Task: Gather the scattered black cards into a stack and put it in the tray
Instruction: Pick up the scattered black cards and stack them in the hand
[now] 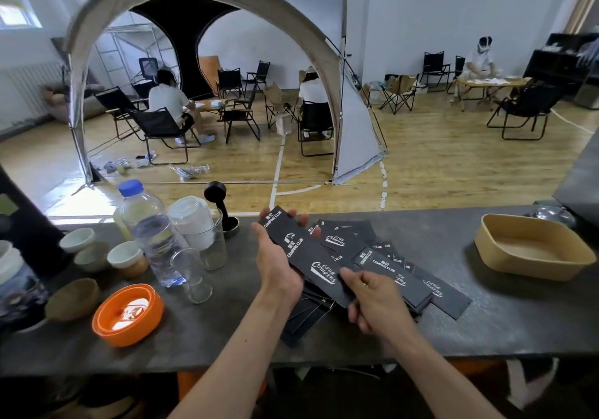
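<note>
Currently, my left hand (278, 266) has its grip closed around a long black card (303, 250), fingers curled under its far end. My right hand (372, 302) pinches that card's near end between thumb and fingers. More black cards (405, 276) lie overlapping on the desk (486, 318) beneath and right of both hands. The tan tray (531, 246) sits well apart, far right.
</note>
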